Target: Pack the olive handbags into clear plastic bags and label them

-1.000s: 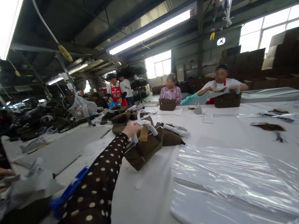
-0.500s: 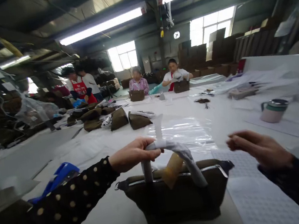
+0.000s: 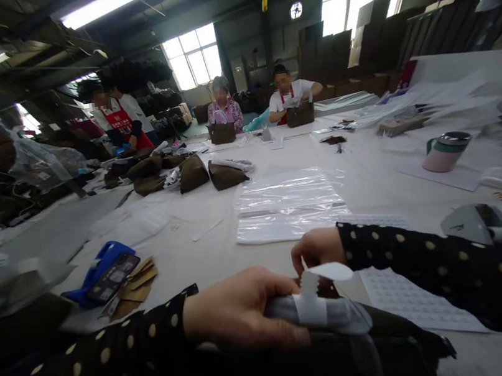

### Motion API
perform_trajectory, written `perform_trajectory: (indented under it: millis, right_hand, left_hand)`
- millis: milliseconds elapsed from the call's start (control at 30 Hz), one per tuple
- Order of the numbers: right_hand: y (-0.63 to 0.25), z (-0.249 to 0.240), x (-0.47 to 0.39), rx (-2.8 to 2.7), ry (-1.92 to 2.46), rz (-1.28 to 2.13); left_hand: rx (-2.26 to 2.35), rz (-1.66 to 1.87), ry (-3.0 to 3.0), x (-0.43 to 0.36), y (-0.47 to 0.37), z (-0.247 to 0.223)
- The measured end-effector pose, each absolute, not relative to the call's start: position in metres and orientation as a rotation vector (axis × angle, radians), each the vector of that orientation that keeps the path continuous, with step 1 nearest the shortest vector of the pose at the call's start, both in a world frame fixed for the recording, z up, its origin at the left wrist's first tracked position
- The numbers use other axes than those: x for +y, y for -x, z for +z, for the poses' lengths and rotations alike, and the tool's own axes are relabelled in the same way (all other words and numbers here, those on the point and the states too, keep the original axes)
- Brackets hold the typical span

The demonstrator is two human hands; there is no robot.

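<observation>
In front of me a dark olive handbag (image 3: 395,330) sits low, its lower part lost in shadow. Its handle (image 3: 283,310) is wrapped in pale protective film, with a white paper band (image 3: 313,307) around it and a serrated loose end standing up. My left hand (image 3: 245,308) is closed around that handle. Just behind it, my right hand (image 3: 317,248) has its fingers curled down at the far side of the handle. Something brown shows below those fingers, but what they grip is hidden.
Flat clear plastic bags (image 3: 289,207) lie ahead. At left are a blue tape dispenser (image 3: 101,260), a phone (image 3: 114,276) and brown paper tags (image 3: 136,287). A pink cup (image 3: 446,152) stands right. Olive bags (image 3: 193,173) pile up farther off; co-workers (image 3: 223,110) sit across the table.
My right hand has come in from the right to the handle. The bag now appears lower and closer, with my left hand still on the handle. The view has tilted down.
</observation>
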State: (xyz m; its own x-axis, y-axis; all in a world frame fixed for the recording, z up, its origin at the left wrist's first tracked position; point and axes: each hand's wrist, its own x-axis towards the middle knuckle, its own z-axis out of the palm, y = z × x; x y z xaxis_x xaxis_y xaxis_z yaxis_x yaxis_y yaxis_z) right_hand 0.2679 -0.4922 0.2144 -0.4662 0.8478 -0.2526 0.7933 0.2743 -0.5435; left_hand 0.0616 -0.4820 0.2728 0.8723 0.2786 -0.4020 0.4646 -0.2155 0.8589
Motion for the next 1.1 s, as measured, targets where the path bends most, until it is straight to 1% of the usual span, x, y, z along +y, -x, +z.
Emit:
perform_trajectory:
  millis: [100, 133, 167, 267, 333, 400, 467, 533, 600, 667, 767, 833, 900, 967, 1033, 1100]
  right_hand:
    - [-0.267, 0.234, -0.500, -2.524, 1.774, 0.473]
    - [-0.265, 0.233, -0.506, -2.557, 1.798, 0.388]
    - [-0.264, 0.228, -0.512, -2.574, 1.792, 0.391]
    - [-0.269, 0.201, -0.535, -2.351, 1.728, 0.714]
    - [-0.279, 0.181, -0.548, -2.092, 1.659, 0.949]
    - [-0.289, 0.163, -0.558, -1.958, 1.524, 1.135]
    - [-0.292, 0.149, -0.563, -1.935, 1.388, 1.223]
    - [-0.290, 0.140, -0.565, -1.941, 1.336, 1.246]
    - [-0.289, 0.136, -0.564, -1.941, 1.306, 1.277]
    - [-0.292, 0.137, -0.562, -1.901, 1.229, 1.390]
    - [-0.304, 0.145, -0.561, -1.814, 1.097, 1.557]
    - [-0.311, 0.152, -0.562, -1.845, 1.010, 1.594]
    - [-0.313, 0.157, -0.564, -1.973, 0.910, 1.565]
    - [-0.310, 0.156, -0.563, -2.150, 0.846, 1.431]
    - [-0.307, 0.150, -0.559, -2.313, 0.840, 1.160]
    - [-0.306, 0.144, -0.554, -2.410, 0.834, 0.803]
  left_hand:
    - [0.484, -0.220, -1.908, -0.498, -0.054, 0.282]
    - [0.411, -0.247, -1.918, -0.501, -0.053, 0.285]
    - [0.321, -0.274, -1.920, -0.500, -0.051, 0.287]
    - [0.167, -0.258, -1.919, -0.485, -0.047, 0.276]
    - [0.294, -0.092, -1.966, -0.468, -0.046, 0.251]
    - [0.431, 0.020, -2.010, -0.458, -0.045, 0.221]
    - [0.420, -0.032, -2.034, -0.459, -0.044, 0.195]
    - [0.360, -0.099, -2.055, -0.469, -0.042, 0.180]
    - [0.369, -0.076, -2.111, -0.481, -0.040, 0.175]
    - [0.418, -0.047, -2.159, -0.491, -0.039, 0.175]
    - [0.469, -0.039, -2.156, -0.499, -0.036, 0.173]
    - [0.486, -0.028, -2.130, -0.500, -0.035, 0.169]
    - [0.494, -0.016, -2.118, -0.500, -0.034, 0.165]
    - [0.480, -0.012, -2.124, -0.499, -0.033, 0.163]
    - [0.425, -0.009, -2.144, -0.498, -0.034, 0.162]
    - [0.325, 0.011, -2.183, -0.497, -0.035, 0.164]
